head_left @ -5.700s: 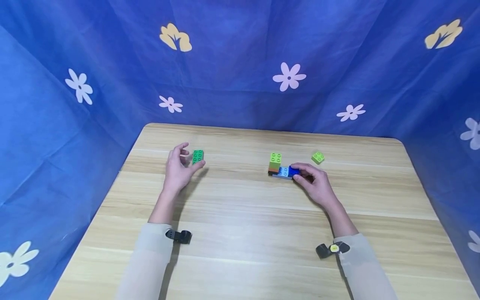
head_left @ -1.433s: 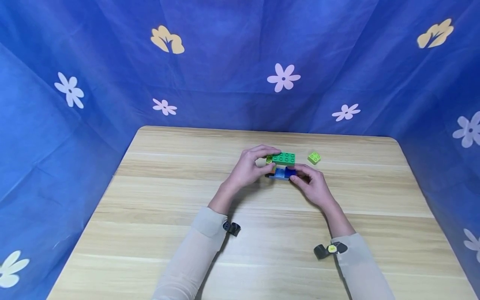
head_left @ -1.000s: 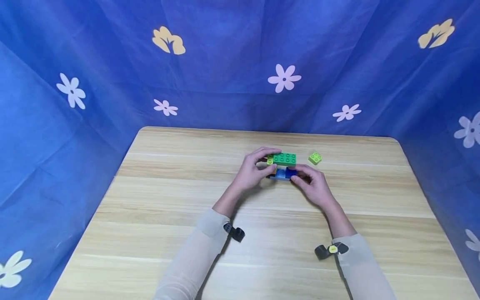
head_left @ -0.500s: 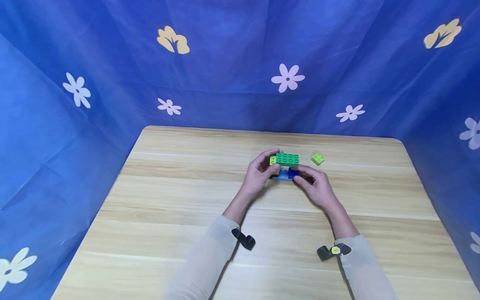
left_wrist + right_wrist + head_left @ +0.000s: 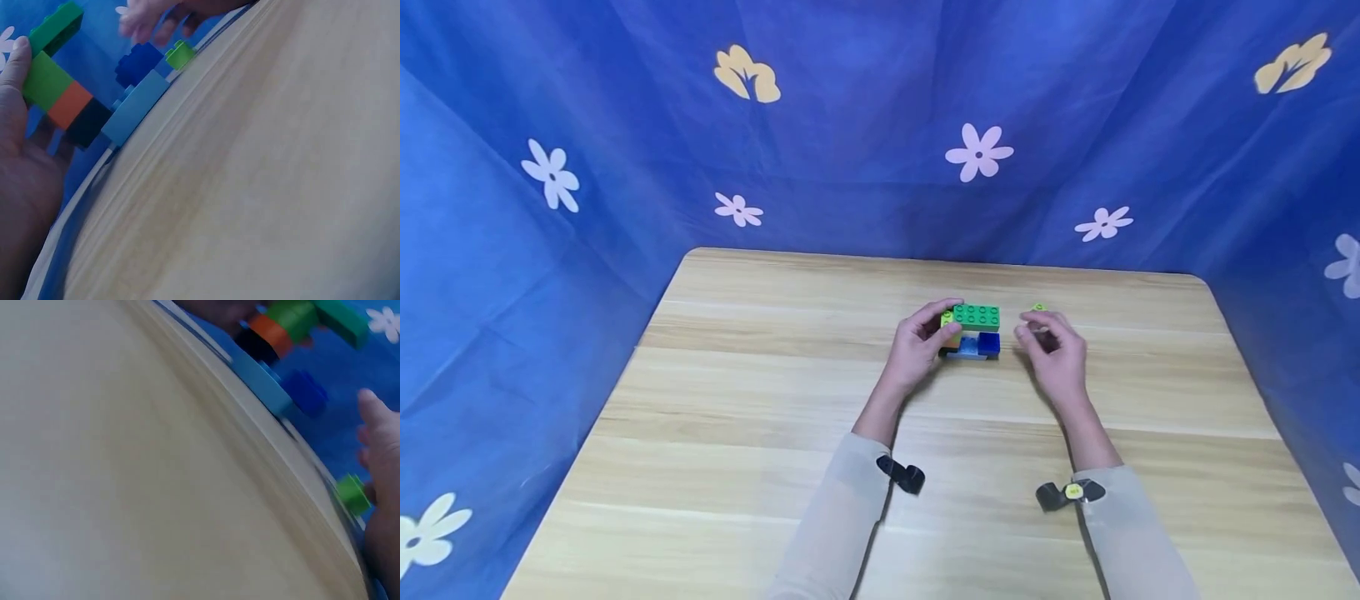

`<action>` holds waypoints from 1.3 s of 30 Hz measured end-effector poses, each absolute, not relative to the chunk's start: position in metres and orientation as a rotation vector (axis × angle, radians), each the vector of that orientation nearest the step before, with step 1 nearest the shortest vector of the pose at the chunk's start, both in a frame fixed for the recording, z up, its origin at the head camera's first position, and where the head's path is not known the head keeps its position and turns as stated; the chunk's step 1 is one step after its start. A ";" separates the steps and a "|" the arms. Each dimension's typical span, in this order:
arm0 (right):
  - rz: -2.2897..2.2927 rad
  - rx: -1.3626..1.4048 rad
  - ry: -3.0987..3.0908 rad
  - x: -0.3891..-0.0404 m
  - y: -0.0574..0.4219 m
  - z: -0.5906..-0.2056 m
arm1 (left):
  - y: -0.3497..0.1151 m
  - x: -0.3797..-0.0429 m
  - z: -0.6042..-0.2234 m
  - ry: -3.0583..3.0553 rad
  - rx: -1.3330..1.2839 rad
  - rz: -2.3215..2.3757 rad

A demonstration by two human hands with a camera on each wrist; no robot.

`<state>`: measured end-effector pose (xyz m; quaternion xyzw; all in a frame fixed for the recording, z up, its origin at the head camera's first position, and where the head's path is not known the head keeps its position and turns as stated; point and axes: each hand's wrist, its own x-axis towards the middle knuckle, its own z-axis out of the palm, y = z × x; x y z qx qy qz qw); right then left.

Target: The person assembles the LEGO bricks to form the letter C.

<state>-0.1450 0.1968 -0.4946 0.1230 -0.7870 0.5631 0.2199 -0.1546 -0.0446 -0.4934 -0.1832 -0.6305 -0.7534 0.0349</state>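
My left hand (image 5: 913,354) grips the upper part of a toy-brick build, thumb at the front and fingers behind. In the left wrist view a light blue brick (image 5: 136,107) forms the base. On its left end stand a black brick (image 5: 89,124), an orange brick (image 5: 70,105) and a lime brick (image 5: 47,81). A long green brick (image 5: 976,317) tops them and juts right, over a dark blue brick (image 5: 988,344) on the base's other end; a gap shows between those two. My right hand (image 5: 1056,358), fingers loosely bent and holding nothing, hovers beside a loose lime brick (image 5: 180,56).
The build and the loose brick sit on a wood-grain table (image 5: 790,375), toward its far edge. A blue flowered curtain (image 5: 850,125) hangs behind and at both sides. Each sleeve carries a black wrist camera, one on the left (image 5: 901,475) and one on the right (image 5: 1070,492).
Earlier my left hand brought the green brick from the left onto the build. Since half a second ago my right hand has let go of the dark blue brick and moved right, partly covering the loose lime brick.
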 end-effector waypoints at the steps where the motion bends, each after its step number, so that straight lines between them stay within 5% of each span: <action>1: 1.509 0.271 -2.145 -0.151 0.202 -0.499 | -0.045 -0.155 -0.493 -1.940 -0.569 -2.308; 8: 1.304 -0.013 -2.216 -0.176 0.232 -0.511 | -0.046 -0.156 -0.493 -1.962 -0.561 -2.305; 21: 1.152 0.004 -2.536 -0.175 0.234 -0.516 | -0.045 -0.154 -0.492 -1.970 -0.546 -2.335; 29: 1.471 0.075 -2.379 -0.173 0.225 -0.511 | -0.046 -0.155 -0.491 -1.954 -0.556 -2.328; 39: 2.220 0.528 -2.078 -0.168 0.212 -0.493 | -0.045 -0.156 -0.491 -1.943 -0.567 -2.322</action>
